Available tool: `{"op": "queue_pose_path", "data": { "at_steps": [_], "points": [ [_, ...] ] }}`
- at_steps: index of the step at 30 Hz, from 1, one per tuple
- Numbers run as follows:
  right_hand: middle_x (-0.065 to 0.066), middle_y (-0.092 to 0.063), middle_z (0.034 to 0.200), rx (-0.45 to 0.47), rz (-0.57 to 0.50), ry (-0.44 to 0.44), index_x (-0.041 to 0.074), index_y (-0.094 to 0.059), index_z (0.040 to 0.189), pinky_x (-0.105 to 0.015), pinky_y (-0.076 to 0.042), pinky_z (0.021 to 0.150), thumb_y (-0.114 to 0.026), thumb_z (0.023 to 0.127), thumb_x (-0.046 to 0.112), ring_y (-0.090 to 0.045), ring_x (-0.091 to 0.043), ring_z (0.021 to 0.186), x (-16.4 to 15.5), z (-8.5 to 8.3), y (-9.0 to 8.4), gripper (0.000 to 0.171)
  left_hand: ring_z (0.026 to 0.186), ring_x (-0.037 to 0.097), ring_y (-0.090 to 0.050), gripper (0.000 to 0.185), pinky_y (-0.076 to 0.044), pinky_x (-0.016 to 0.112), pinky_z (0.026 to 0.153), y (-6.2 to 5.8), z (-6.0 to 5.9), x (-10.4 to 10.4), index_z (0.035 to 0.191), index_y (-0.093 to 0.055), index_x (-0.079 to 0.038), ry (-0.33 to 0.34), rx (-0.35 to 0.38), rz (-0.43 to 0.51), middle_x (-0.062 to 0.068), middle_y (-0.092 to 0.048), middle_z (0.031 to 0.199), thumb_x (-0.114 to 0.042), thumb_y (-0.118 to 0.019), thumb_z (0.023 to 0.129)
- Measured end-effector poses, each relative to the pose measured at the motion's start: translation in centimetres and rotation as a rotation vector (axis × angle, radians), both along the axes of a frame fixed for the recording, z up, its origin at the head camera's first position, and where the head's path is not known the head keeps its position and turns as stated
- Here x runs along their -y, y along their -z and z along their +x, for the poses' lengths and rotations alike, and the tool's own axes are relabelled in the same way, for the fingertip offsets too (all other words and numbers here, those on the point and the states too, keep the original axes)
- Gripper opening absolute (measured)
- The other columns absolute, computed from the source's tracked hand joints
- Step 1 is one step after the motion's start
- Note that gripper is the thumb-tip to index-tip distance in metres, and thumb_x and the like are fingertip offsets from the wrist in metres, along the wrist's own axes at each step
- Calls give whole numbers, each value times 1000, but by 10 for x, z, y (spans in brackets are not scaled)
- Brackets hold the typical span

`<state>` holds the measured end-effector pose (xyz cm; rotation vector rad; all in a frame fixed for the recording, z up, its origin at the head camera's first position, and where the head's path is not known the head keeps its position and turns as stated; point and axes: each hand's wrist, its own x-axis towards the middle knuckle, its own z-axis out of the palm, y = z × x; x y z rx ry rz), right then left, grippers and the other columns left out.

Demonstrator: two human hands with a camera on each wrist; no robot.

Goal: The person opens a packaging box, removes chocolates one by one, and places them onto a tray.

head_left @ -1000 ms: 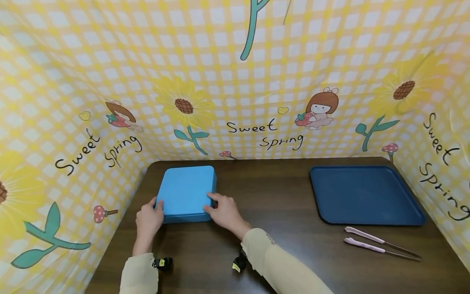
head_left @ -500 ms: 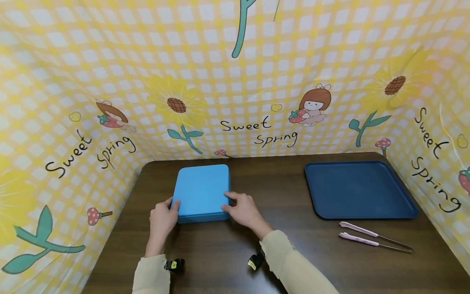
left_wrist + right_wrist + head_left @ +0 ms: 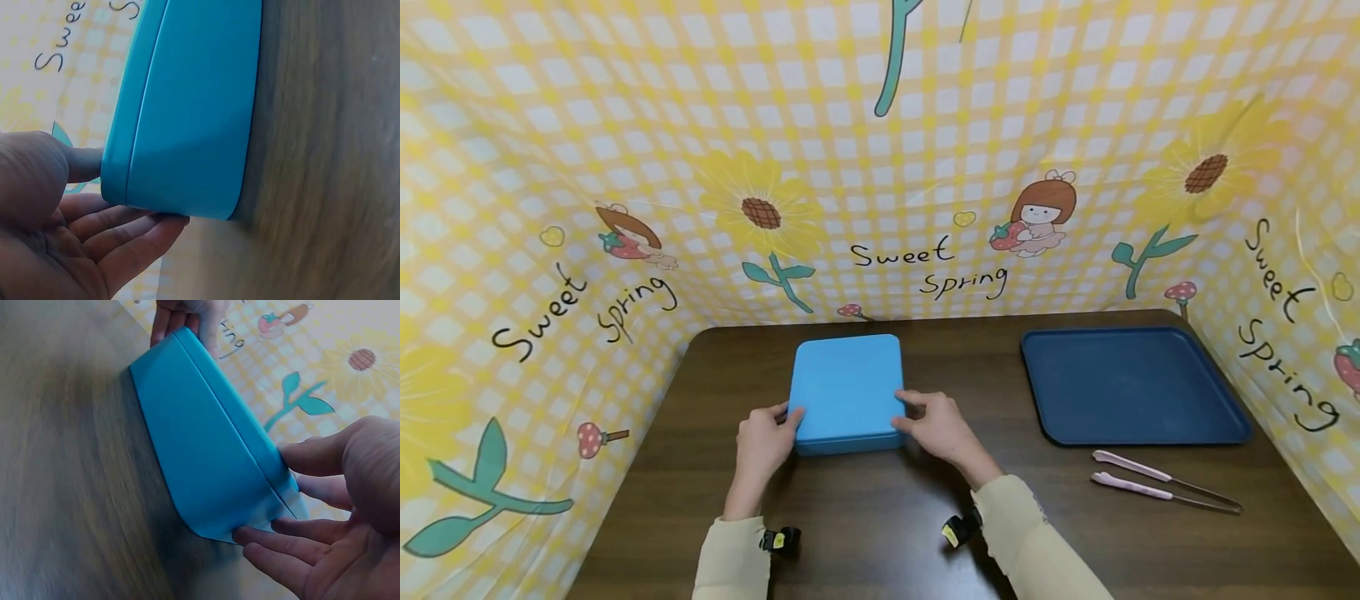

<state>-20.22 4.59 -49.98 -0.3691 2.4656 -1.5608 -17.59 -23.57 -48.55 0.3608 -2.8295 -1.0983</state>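
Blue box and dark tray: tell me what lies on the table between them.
Nothing: in the head view only bare brown table separates the blue box from the dark tray. The pink tongs lie nearer, in front of the tray.

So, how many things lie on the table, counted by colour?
Light blue: 1, the lidded box, held between left hand and right hand.
Dark blue: 1, the tray.
Pink: 1, the tongs.
Total: 3.

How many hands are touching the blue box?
2. The left hand holds the near left corner of the blue box, and the right hand holds its near right corner. No other hands show.
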Motion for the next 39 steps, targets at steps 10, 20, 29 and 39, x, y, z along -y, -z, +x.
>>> {"op": "queue_pose_path", "data": {
  "at_steps": [10, 20, 29, 39],
  "points": [
    [-9, -56, 146, 65, -41, 66, 18, -63, 140, -49, -52, 97, -75, 93, 23, -58, -33, 128, -37, 6, 0, 49, 99, 35, -72, 48, -56, 51, 84, 1, -4, -26, 124, -69, 6, 61, -3, 17, 24, -72, 111, -34, -70, 96],
    [-13, -54, 147, 92, -36, 115, 16, -62, 141, -50, -50, 100, -76, 92, 21, -54, -35, 131, -66, 11, 0, 51, 85, 26, -75, 47, -58, 41, 72, 5, -7, -52, 121, -72, 4, 105, -5, 61, 22, -74, 108, -35, -72, 95],
    [-15, -54, 147, 103, -30, 111, 18, -63, 140, -36, -50, 78, -77, 90, 23, -65, -29, 109, -85, 10, 0, 52, 63, 17, -65, 46, -47, 31, 54, 4, -10, -65, 119, -73, 3, 126, 3, 80, 21, -75, 105, -36, -74, 93],
    [-9, -54, 148, 124, 1, 122, 21, -64, 140, -52, -47, 102, -79, 89, 28, -45, -34, 140, -108, 14, 0, 53, 55, 14, -57, 43, -41, 28, 50, 8, -11, -81, 114, -77, 0, 146, 15, 121, 14, -77, 93, -37, -75, 92]
  ]
}}
